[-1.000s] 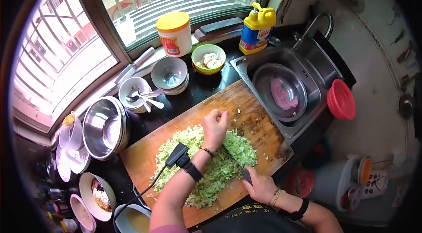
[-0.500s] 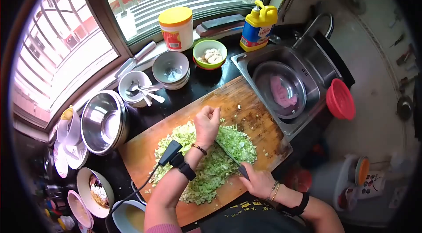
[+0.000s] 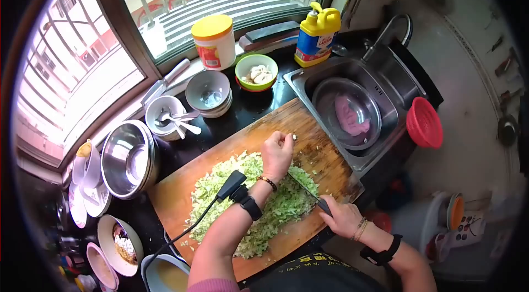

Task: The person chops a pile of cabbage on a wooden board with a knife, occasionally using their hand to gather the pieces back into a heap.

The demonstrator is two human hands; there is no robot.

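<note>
My right hand grips the dark handle of a kitchen knife. Its blade slants over the chopped green vegetable, probably cabbage, with the far end hidden behind my left hand. My left hand is closed above the upper edge of the pile, fingertips drawn together; whether they hold anything cannot be made out. A small white bit shows right beside those fingertips. Under the heap is a wooden cutting board. A cable runs from a device on my left wrist.
Beyond the board's right end is a sink holding a metal basin with a pink cloth-like item. Metal bowls, stacked bowls, a garlic bowl and a yellow-blue bottle line the back and left.
My left hand has moved right and up the board, towards the small white bit. My right hand and the knife have shifted slightly right. The whole view has shifted a little.
</note>
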